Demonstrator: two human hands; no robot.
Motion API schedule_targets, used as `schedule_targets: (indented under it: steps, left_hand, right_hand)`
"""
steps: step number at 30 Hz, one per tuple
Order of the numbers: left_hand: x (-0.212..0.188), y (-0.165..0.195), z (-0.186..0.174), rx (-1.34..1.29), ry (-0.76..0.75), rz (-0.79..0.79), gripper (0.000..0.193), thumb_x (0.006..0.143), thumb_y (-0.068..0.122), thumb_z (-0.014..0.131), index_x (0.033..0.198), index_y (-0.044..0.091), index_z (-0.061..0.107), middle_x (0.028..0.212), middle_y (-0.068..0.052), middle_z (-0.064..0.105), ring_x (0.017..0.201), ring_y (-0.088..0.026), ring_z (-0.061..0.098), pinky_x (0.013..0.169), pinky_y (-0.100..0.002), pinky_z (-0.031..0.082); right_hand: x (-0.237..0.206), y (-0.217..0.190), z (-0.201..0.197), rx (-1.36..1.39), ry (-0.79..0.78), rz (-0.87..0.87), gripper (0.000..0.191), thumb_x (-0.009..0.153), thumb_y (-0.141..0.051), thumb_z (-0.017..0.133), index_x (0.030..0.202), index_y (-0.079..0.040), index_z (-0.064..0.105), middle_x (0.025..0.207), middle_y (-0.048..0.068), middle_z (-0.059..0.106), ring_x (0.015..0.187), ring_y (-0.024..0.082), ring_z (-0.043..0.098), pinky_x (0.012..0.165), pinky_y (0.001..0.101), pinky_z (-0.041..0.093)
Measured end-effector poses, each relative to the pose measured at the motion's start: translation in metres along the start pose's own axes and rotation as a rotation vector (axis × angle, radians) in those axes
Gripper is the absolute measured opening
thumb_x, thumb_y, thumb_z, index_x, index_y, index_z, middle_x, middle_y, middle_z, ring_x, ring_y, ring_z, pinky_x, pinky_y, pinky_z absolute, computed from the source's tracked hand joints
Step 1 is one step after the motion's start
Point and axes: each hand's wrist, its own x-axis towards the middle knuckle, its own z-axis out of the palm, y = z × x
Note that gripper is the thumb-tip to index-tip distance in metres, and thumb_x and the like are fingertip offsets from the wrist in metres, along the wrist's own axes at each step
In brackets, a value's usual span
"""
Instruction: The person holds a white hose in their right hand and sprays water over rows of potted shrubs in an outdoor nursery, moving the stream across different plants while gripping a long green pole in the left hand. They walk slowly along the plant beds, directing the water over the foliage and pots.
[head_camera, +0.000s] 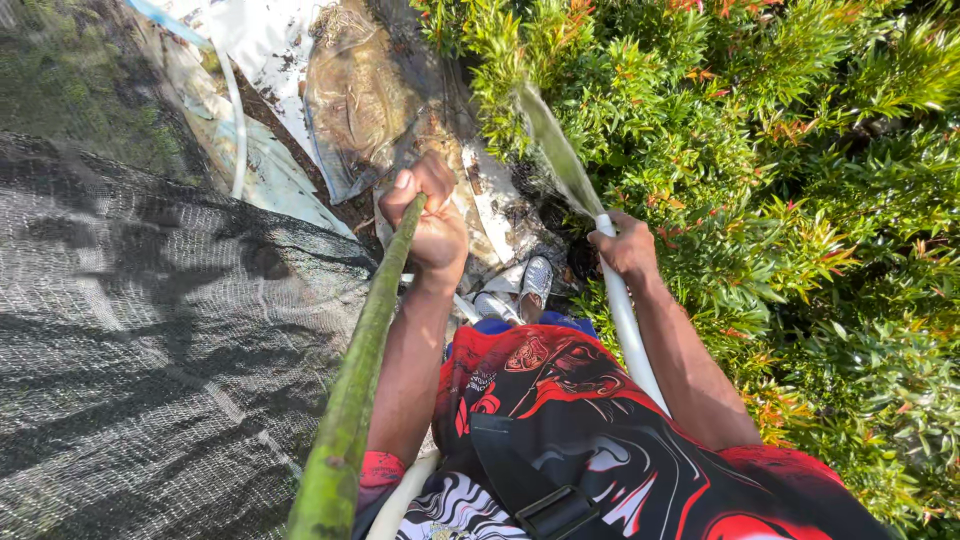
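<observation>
Nearest the lens, a green bamboo pole (350, 400) runs up from the lower edge to the left hand (432, 225), which is clenched around its upper end beside dark shade netting (150, 350). Right hand (625, 248) grasps the tip of a white hose (630, 340) whose long axis follows the forearm; its water jet (555, 150) arcs up-left over red-tipped shrubs (800, 200), which lie just beside this nearer hand.

Both my arms reach forward and down. Left hand (430, 222) fisted tight, thumb up, elbow bent. Right hand (625, 248) clenched, wrist straight, forearm angled inward.
</observation>
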Motion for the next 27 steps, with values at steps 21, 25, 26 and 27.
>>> schedule_targets:
  steps: [21,25,26,27]
  left_hand:
    - [0.025,-0.012,0.034,0.107,-0.021,0.134,0.039,0.103,0.026,0.035,0.068,0.013,0.024,0.067,-0.003,0.026,0.067,-0.017,0.028,0.067,-0.036,0.026]
    - [0.030,-0.006,0.024,0.041,-0.028,0.071,0.040,0.103,0.026,0.034,0.067,0.012,0.026,0.067,-0.004,0.027,0.068,-0.018,0.029,0.068,-0.036,0.026]
    - [0.030,-0.002,0.018,0.023,-0.026,0.052,0.041,0.104,0.026,0.035,0.067,0.012,0.026,0.068,-0.003,0.026,0.068,-0.017,0.029,0.068,-0.036,0.026]
    - [0.031,0.003,0.013,0.005,-0.025,0.039,0.041,0.105,0.025,0.035,0.067,0.012,0.026,0.069,-0.002,0.026,0.069,-0.017,0.028,0.069,-0.036,0.025]
  right_hand:
    - [0.014,-0.021,-0.072,0.752,-0.249,0.115,0.056,0.102,-0.017,0.055,0.156,-0.010,0.040,0.069,0.004,0.055,0.045,0.017,0.053,0.038,0.0317,0.044]
    - [0.061,-0.055,-0.112,0.537,-0.082,0.124,0.057,0.101,-0.016,0.056,0.154,-0.013,0.037,0.066,0.005,0.059,0.044,0.016,0.054,0.036,0.0332,0.045]
    - [0.070,-0.062,-0.124,0.526,-0.070,0.086,0.055,0.101,-0.017,0.056,0.153,-0.011,0.038,0.066,0.005,0.058,0.044,0.017,0.054,0.035,0.0339,0.046]
    - [0.081,-0.070,-0.137,0.515,-0.059,0.043,0.053,0.101,-0.017,0.055,0.151,-0.009,0.040,0.066,0.006,0.058,0.043,0.017,0.055,0.035,0.0347,0.048]
